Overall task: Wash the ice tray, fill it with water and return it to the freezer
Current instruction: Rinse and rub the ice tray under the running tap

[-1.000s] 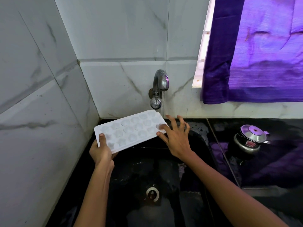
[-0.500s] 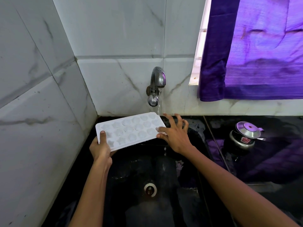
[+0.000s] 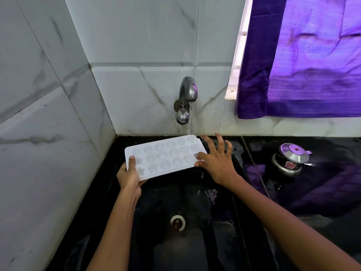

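Observation:
A white ice tray (image 3: 166, 154) with several star-shaped cups is held over the black sink (image 3: 195, 241), just below the wall tap (image 3: 185, 98). A thin stream of water falls from the tap onto the tray's far right corner. My left hand (image 3: 130, 176) grips the tray's near left corner, thumb on top. My right hand (image 3: 216, 160) lies at the tray's right end with fingers spread, its thumb and forefinger touching the tray's surface.
The sink drain (image 3: 177, 222) is below the tray. A small steel pot with a lid (image 3: 291, 158) stands on the black counter at the right. A purple curtain (image 3: 304, 55) hangs over the window. Marble tile walls close in the left and back.
The tray has dipped a little lower and flatter under the tap. My right hand has stayed at its right end, fingers spreading wider.

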